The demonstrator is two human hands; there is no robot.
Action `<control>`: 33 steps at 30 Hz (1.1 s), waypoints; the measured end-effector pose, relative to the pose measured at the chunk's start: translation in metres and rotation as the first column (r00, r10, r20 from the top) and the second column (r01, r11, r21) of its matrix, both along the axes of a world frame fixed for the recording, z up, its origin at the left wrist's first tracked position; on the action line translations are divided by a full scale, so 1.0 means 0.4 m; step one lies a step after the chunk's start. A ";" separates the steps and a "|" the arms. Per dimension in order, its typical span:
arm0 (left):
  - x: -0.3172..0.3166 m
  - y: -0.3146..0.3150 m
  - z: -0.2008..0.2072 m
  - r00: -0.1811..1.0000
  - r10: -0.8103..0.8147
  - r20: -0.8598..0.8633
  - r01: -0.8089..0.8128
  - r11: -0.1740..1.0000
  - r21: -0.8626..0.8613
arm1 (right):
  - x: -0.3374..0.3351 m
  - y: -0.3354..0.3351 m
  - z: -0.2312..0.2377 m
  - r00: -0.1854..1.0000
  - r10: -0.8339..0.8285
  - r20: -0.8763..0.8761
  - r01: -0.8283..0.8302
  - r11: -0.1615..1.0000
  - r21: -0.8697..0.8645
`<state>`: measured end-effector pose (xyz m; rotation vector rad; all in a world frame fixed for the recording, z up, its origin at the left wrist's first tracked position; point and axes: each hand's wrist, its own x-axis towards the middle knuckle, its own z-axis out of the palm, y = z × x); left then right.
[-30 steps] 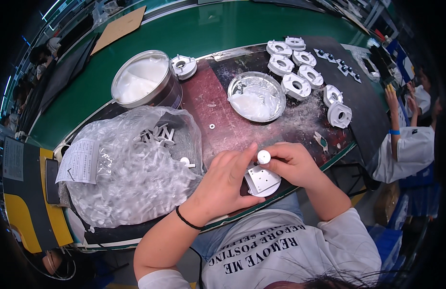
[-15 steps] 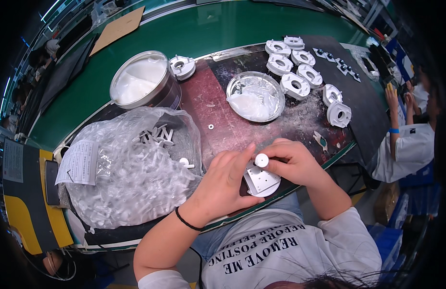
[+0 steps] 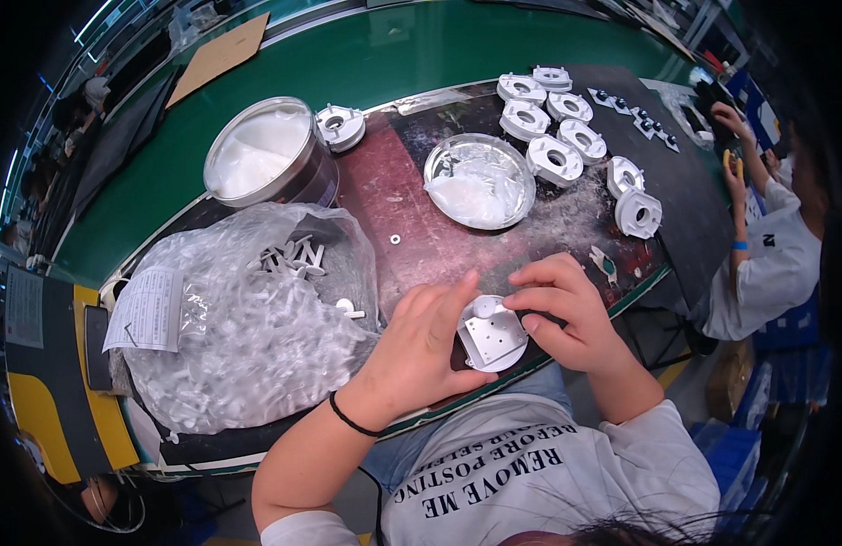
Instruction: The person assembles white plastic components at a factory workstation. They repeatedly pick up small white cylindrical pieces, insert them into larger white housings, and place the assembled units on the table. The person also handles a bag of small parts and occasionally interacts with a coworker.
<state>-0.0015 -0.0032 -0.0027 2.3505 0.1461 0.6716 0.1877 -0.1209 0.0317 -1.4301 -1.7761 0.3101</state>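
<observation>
Near the table's front edge, my left hand (image 3: 421, 341) grips a round white plastic housing (image 3: 495, 344) by its left side, thumb at the lower edge. Its flat plate with small holes faces up. A small round white toothed part (image 3: 484, 308) sits at the housing's far end, apart from my fingers. My right hand (image 3: 566, 314) hovers over the right side with its fingers apart and nothing between them. Left of my hands lies a large transparent plastic bag (image 3: 248, 364) full of white plastic parts. Several stemmed white parts (image 3: 298, 257) show in its mouth.
A metal tin (image 3: 325, 177) and a round lid (image 3: 528, 200) with plastic film stand farther back. Several white housings (image 3: 554, 162) are grouped at the back right, near small black-and-white parts (image 3: 655, 127). A small white ring (image 3: 395, 239) lies mid-table. A co-worker (image 3: 771, 246) is at the right.
My right hand has let go of the white toothed part, opened its fingers and drawn slightly right. The part now rests in the housing. My left hand keeps its hold.
</observation>
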 end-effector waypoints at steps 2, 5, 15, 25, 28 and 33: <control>0.000 -0.001 0.001 1.000 0.008 0.018 -0.007 1.000 -0.016 | -0.001 0.003 -0.005 0.999 -0.025 -0.025 0.025 0.999 0.020; 0.000 -0.001 0.001 1.000 0.012 0.012 -0.012 1.000 -0.029 | -0.004 0.006 -0.009 0.998 -0.041 -0.045 0.042 0.999 0.017; -0.002 0.002 0.004 0.999 -0.009 -0.042 0.009 1.000 0.023 | -0.015 0.012 -0.024 0.970 -0.054 0.236 0.032 0.995 0.097; 0.000 -0.002 0.004 0.999 -0.003 -0.048 0.003 1.000 0.002 | -0.050 -0.007 -0.011 0.935 -0.139 0.326 0.123 0.990 0.069; -0.002 -0.006 0.002 1.000 0.018 -0.019 -0.019 0.998 -0.054 | -0.053 -0.010 -0.010 0.943 -0.137 0.304 0.125 0.990 0.060; -0.001 -0.004 -0.007 1.000 0.007 -0.004 -0.007 0.998 -0.066 | -0.045 -0.016 -0.020 0.976 -0.171 0.132 0.162 0.984 0.077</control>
